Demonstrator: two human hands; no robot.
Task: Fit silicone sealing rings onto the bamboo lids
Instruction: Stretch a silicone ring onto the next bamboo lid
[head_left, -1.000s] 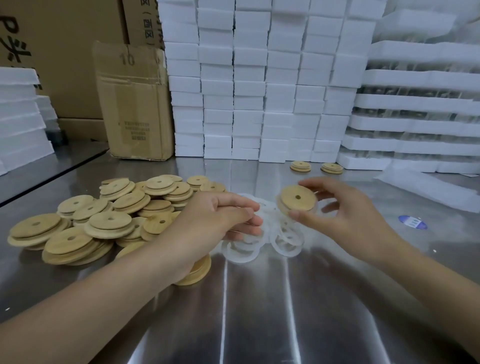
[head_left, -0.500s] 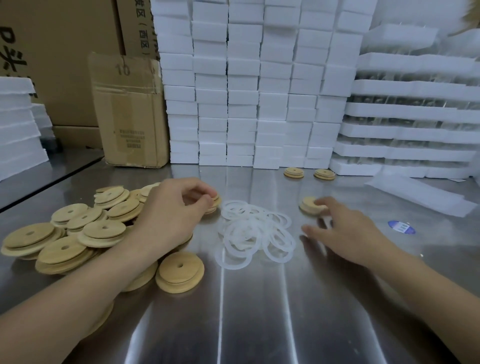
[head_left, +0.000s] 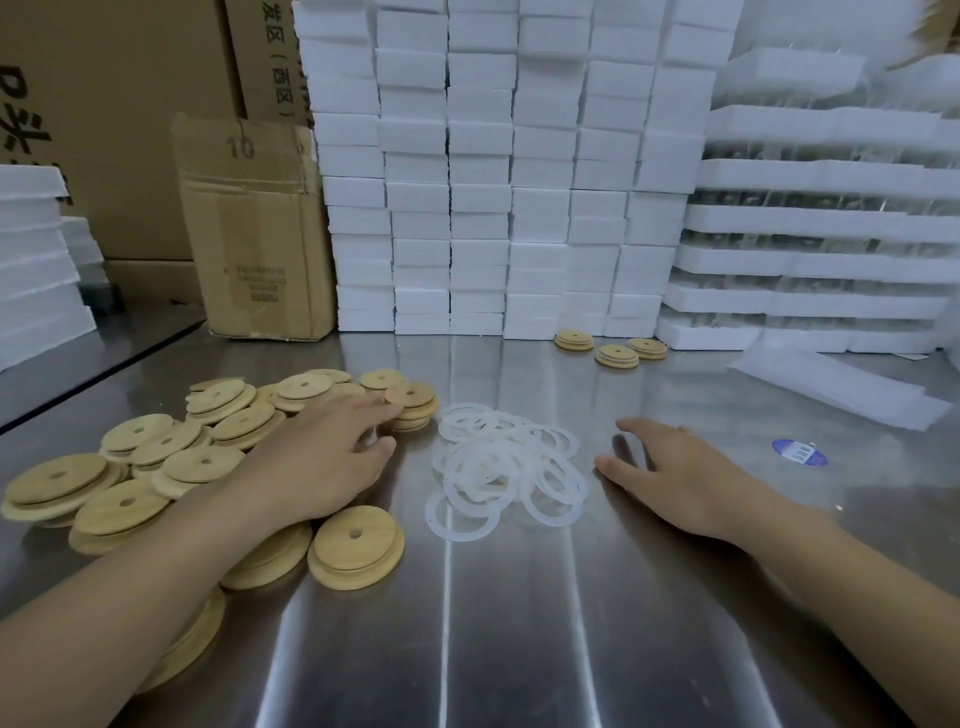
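A heap of round bamboo lids (head_left: 171, 457), each with a centre hole, covers the left of the steel table (head_left: 519, 649). One lid (head_left: 358, 551) lies apart at the heap's near edge. My left hand (head_left: 322, 462) rests palm down on the heap, its fingertips touching a small stack of lids (head_left: 413, 408); I see nothing gripped in it. A loose pile of translucent white silicone rings (head_left: 498, 462) lies in the middle. My right hand (head_left: 680, 473) hovers flat and empty just right of the rings. Three lids (head_left: 616, 356) sit at the back.
A wall of stacked white foam blocks (head_left: 493, 182) closes the back. Foam trays (head_left: 821, 234) are stacked at right, with a loose foam sheet (head_left: 841, 389) in front. A cardboard box (head_left: 260, 234) stands at back left. A blue sticker (head_left: 799, 452) lies on the table.
My right hand let go of the lid it held; that lid now lies with the two at the back, and the hand drew back. My left hand moved from the rings onto the lid heap.
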